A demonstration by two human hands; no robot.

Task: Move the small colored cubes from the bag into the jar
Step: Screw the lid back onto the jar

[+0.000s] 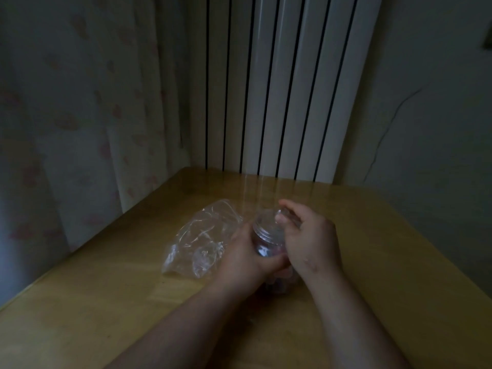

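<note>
A clear plastic jar (pixel 266 235) with a threaded neck stands on the wooden table (pixel 372 235). My left hand (pixel 243 258) wraps around its body from the left. My right hand (pixel 310 239) is at the jar's mouth, its fingers pinched on what looks like a clear lid (pixel 282 215) tilted over the opening. Small pinkish cubes (pixel 279 280) show dimly through the jar's lower part between my hands. The clear plastic bag (pixel 202 238) lies crumpled and flat on the table just left of the jar. I see no cubes in it.
The table's left edge runs diagonally beside a patterned curtain (pixel 80 115). A white ribbed radiator (pixel 279 89) stands behind the table's far edge. The room is dim.
</note>
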